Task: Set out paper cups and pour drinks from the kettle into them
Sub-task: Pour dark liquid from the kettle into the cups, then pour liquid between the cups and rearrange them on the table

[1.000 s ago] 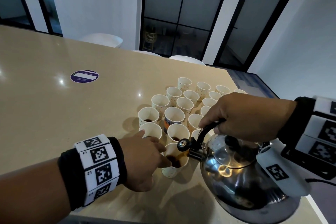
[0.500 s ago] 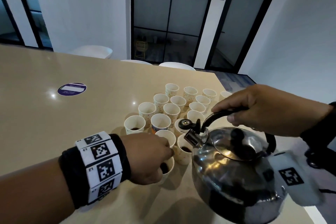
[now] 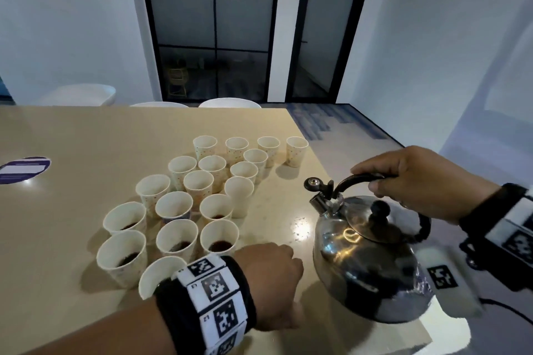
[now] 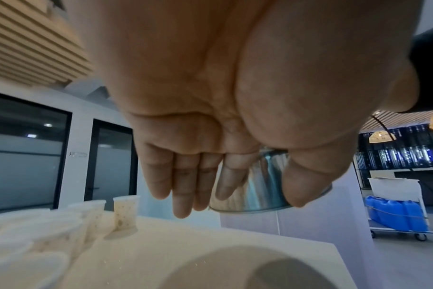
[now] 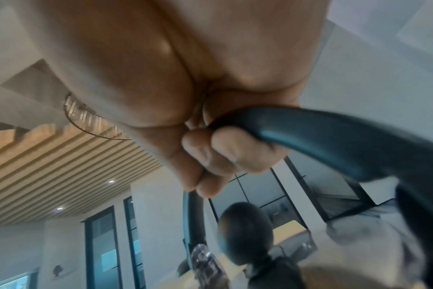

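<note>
the kettle [image 3: 366,256] hung upright over the near right part of the table [image 3: 72,147], carried by the right hand [image 3: 418,179], whose fingers [image 5: 225,154] were wrapped tight round the black handle [image 5: 334,140]. its spout [image 3: 320,196] pointed left, toward the cluster of paper cups [image 3: 199,196], but stood apart from them, with bare table between. the long axis from handle to spout ran roughly right to left, so a pour would seem to need the kettle carried leftward and then tipped forward.

the left hand [image 3: 268,277] hovered just beside the nearest cups, between them and the kettle; in the left wrist view its fingers [image 4: 183,187] hung straight and close together, holding nothing. it was the hand nearer the cups, well placed to steady one.

six near cups showed dark drink at the bottom; the farther ones looked unfilled.

no brand could be read on the kettle or cups. a round purple sticker [image 3: 24,168] lay far left, its writing too blurred to read.
</note>
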{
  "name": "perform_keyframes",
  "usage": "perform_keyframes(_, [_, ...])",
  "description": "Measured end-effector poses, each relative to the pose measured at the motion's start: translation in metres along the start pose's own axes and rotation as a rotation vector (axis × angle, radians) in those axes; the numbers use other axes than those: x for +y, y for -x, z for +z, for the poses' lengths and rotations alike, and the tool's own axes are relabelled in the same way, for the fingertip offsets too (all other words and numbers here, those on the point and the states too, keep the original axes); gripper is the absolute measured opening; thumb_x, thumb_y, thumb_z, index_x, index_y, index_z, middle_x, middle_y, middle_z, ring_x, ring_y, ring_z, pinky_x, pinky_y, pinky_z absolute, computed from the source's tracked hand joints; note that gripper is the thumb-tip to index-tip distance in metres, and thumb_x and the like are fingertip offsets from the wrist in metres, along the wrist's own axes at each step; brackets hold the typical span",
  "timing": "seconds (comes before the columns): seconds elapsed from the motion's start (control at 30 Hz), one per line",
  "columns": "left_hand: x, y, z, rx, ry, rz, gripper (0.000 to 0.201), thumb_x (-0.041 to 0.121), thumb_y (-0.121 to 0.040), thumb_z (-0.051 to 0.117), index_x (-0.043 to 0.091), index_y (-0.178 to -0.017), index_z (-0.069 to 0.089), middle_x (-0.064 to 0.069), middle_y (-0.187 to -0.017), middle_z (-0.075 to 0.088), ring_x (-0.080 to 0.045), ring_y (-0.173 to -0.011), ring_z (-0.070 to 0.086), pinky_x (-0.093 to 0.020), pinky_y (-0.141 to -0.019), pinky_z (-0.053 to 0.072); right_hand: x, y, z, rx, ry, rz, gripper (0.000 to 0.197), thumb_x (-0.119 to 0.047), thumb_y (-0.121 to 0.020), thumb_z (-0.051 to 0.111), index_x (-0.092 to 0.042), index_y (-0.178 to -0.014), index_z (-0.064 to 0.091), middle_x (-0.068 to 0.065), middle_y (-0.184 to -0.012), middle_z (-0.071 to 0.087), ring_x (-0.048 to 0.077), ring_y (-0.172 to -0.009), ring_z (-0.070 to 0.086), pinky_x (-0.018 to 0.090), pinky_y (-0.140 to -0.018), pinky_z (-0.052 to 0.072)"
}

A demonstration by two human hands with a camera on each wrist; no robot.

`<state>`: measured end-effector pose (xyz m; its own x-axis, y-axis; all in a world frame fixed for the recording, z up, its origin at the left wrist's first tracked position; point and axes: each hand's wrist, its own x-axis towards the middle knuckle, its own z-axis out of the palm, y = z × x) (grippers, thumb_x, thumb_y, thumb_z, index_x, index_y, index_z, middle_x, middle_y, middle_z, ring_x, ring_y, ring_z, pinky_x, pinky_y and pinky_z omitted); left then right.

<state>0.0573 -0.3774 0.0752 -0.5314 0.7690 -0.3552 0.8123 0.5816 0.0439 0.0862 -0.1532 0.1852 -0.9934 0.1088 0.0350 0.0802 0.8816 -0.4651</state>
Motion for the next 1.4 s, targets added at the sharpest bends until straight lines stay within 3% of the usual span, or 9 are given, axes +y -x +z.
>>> perform_keyframes(0.13, [0.013, -0.035, 0.018, -0.082, 0.094, -0.127, 0.057, 0.058, -0.089, 0.056, 0.016, -0.127, 0.050, -0.006, -0.118, 0.050, -0.025, -0.105, 0.052, -0.038, -0.081, 0.044, 0.042, -0.009, 0.011, 0.040, -0.051, 0.058, 0.032, -0.009, -0.090, 0.063, -0.030, -0.113, 0.070, -0.024, -0.085, 0.064, -0.020, -0.059, 0.053, 0.011, -0.060, 0.034])
perform_keyframes(0.23, [0.015, -0.057, 0.032, -0.094, 0.130, -0.213, 0.067, 0.059, -0.085, 0.059, 0.016, -0.135, 0.044, -0.007, -0.132, 0.044, -0.026, -0.121, 0.047, -0.040, -0.094, 0.044, 0.068, -0.022, 0.023, 0.075, -0.096, 0.093, 0.033, -0.010, -0.089, 0.064, -0.030, -0.114, 0.069, -0.015, -0.106, 0.069, -0.004, -0.090, 0.060, 0.016, -0.077, 0.041])
perform_keyframes(0.3, [0.013, -0.071, 0.038, -0.102, 0.150, -0.254, 0.081, 0.060, -0.083, 0.060, 0.016, -0.146, 0.034, -0.008, -0.148, 0.033, -0.027, -0.135, 0.037, -0.043, -0.106, 0.041, 0.079, -0.031, 0.032, 0.075, -0.110, 0.107, 0.033, -0.010, -0.089, 0.063, -0.030, -0.115, 0.069, -0.012, -0.109, 0.069, 0.006, -0.100, 0.061, 0.022, -0.086, 0.043])
perform_keyframes(0.4, [0.010, -0.084, 0.045, -0.123, 0.176, -0.283, 0.095, 0.060, -0.081, 0.064, 0.017, -0.154, 0.021, -0.006, -0.159, 0.018, -0.027, -0.145, 0.023, -0.046, -0.114, 0.034, 0.088, -0.042, 0.044, 0.065, -0.113, 0.105, 0.034, -0.009, -0.089, 0.062, -0.027, -0.117, 0.069, -0.008, -0.114, 0.068, 0.011, -0.106, 0.059, 0.024, -0.094, 0.042])
perform_keyframes(0.53, [0.008, -0.090, 0.052, -0.131, 0.234, -0.311, 0.096, 0.053, -0.077, 0.071, 0.020, -0.153, 0.023, -0.006, -0.157, 0.020, -0.026, -0.144, 0.023, -0.044, -0.114, 0.034, 0.089, -0.053, 0.052, 0.035, -0.096, 0.068, 0.034, -0.010, -0.090, 0.060, -0.026, -0.118, 0.068, -0.008, -0.115, 0.068, 0.011, -0.107, 0.058, 0.021, -0.094, 0.040])
perform_keyframes(0.8, [0.001, -0.093, 0.062, -0.086, 0.315, -0.331, 0.107, 0.057, -0.078, 0.077, 0.022, -0.159, 0.015, 0.000, -0.167, 0.002, -0.023, -0.153, 0.007, -0.040, -0.123, 0.019, 0.086, -0.065, 0.066, -0.001, -0.089, 0.034, 0.035, -0.010, -0.093, 0.056, -0.025, -0.123, 0.065, -0.006, -0.121, 0.066, 0.012, -0.108, 0.055, 0.018, -0.090, 0.036])
perform_keyframes(1.0, [-0.001, -0.095, 0.063, -0.030, 0.313, -0.318, 0.109, 0.057, -0.074, 0.080, 0.025, -0.158, 0.019, 0.001, -0.163, 0.015, -0.023, -0.148, 0.018, -0.040, -0.120, 0.026, 0.089, -0.067, 0.077, 0.017, -0.084, 0.024, 0.038, -0.010, -0.094, 0.054, -0.025, -0.129, 0.061, -0.006, -0.132, 0.060, 0.015, -0.119, 0.054, 0.022, -0.103, 0.036])
perform_keyframes(1.2, [-0.007, -0.093, 0.070, -0.009, 0.301, -0.276, 0.105, 0.061, -0.074, 0.078, 0.023, -0.156, 0.025, -0.001, -0.163, 0.015, -0.024, -0.147, 0.019, -0.041, -0.119, 0.027, 0.091, -0.066, 0.087, 0.072, -0.070, 0.039, 0.038, -0.009, -0.095, 0.050, -0.029, -0.125, 0.064, -0.004, -0.124, 0.065, 0.014, -0.108, 0.057, 0.018, -0.090, 0.039])
perform_keyframes(1.4, [-0.012, -0.093, 0.075, -0.007, 0.267, -0.233, 0.101, 0.063, -0.078, 0.073, 0.017, -0.155, 0.026, -0.004, -0.162, 0.016, -0.026, -0.147, 0.018, -0.041, -0.118, 0.027, 0.088, -0.062, 0.096, 0.133, -0.033, 0.086, 0.038, -0.009, -0.099, 0.046, -0.028, -0.129, 0.061, 0.001, -0.128, 0.063, 0.020, -0.114, 0.056, 0.024, -0.094, 0.042])
